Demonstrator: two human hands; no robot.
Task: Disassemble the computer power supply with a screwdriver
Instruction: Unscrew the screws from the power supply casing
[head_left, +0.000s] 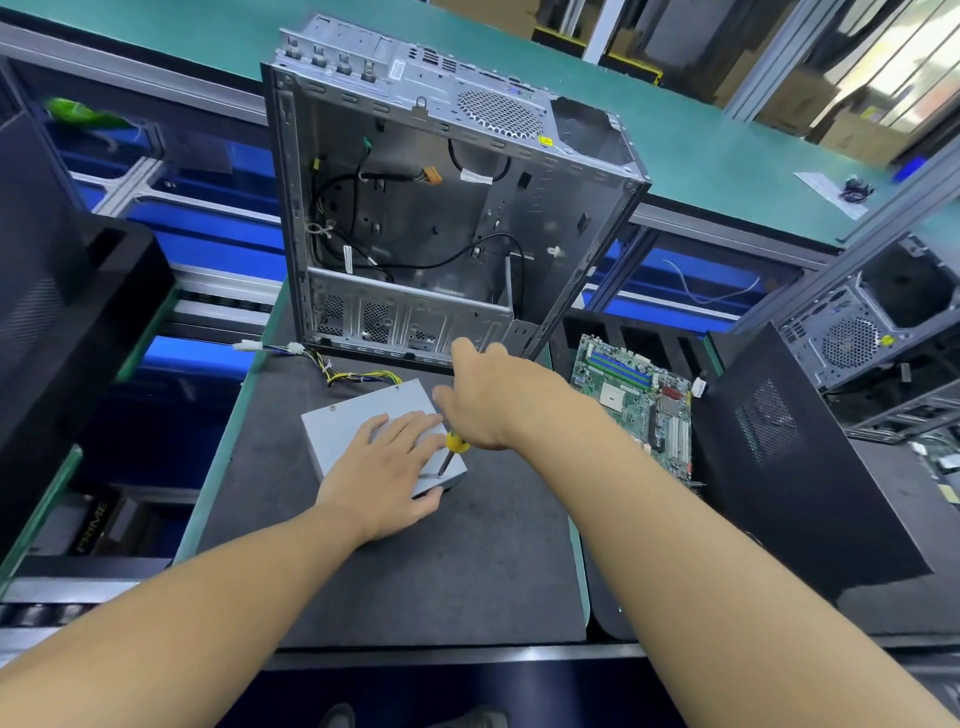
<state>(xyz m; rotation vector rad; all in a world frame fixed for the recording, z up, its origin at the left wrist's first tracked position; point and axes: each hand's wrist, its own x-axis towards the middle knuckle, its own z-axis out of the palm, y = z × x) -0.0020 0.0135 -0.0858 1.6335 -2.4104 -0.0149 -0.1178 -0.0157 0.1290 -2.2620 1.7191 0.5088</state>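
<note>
A grey metal power supply (358, 415) lies flat on the dark mat (426, 561), its yellow and black cable bundle (353, 373) trailing toward the far left. My left hand (387, 475) rests flat on its lid, fingers spread, thumb over the near edge. My right hand (496, 397) grips a yellow-handled screwdriver (451, 451). The shaft stands nearly upright with its tip on the lid's near right corner.
An empty silver computer case (441, 208) stands open right behind the power supply. A green motherboard (639, 400) lies to the right, beside a black case panel (800, 457). Another case (878, 332) sits at far right, black equipment (62, 322) at left.
</note>
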